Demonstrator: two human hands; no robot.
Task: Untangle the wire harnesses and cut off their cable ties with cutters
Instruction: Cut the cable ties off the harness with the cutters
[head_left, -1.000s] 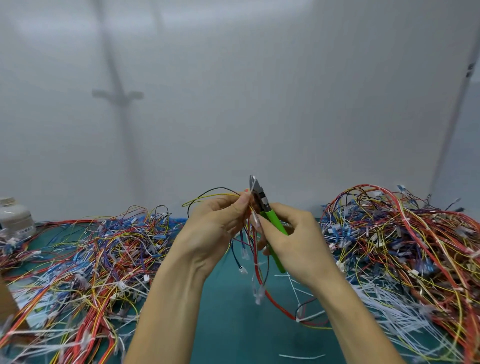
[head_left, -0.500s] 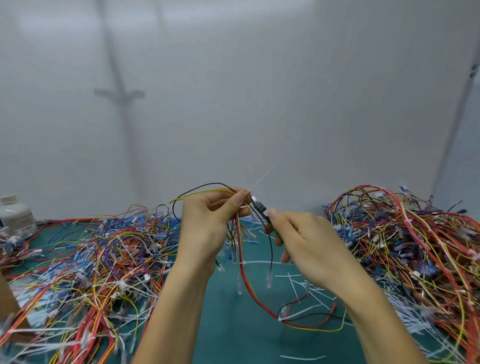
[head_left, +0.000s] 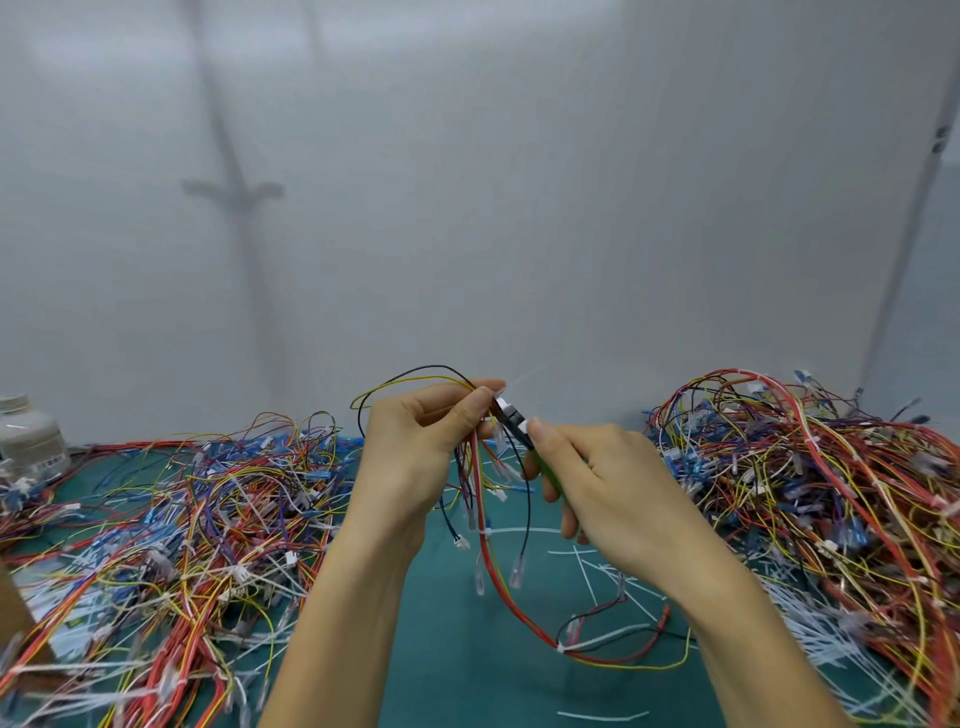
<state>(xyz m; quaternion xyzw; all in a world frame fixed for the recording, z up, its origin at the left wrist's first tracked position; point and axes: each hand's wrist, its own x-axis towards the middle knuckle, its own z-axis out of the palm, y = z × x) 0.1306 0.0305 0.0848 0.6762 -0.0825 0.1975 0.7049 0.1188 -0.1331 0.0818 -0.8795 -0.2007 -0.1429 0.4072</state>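
The wire harness, a bunch of red, yellow and black wires, hangs above the middle of the green worktop. Its lower loop lies on the surface with a white cable tie around it. The left hand holds the bunch at the top, thumb and fingers pinched on the wires. The right hand grips the green-handled cutters, its fingers curled round the handle. The cutters' head meets the wires just beside the left thumb tip; whether the blades are apart cannot be told. Cut white ties lie loose on the worktop under the right hand. A tangled heap of harnesses covers the worktop's left side, and a taller heap fills the right side up to the far right corner. At the far left corner stands a white bottle; its label carries print too blurred to read. A brown cardboard piece shows at the left edge.
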